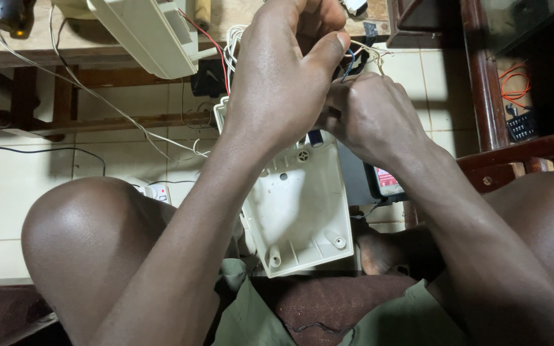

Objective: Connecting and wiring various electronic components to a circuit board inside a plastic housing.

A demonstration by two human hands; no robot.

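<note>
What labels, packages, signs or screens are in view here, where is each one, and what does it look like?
Label: small rectangular sticker, red and white, on a dark device on the floor below the right hand.
Label: small white tag with red marks on a white object by the left knee.
No screens or signs show.

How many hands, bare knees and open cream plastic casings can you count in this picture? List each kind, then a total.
Hands: 2, left hand and right hand
Bare knees: 2, one, another
Open cream casings: 1
Total: 5
</note>
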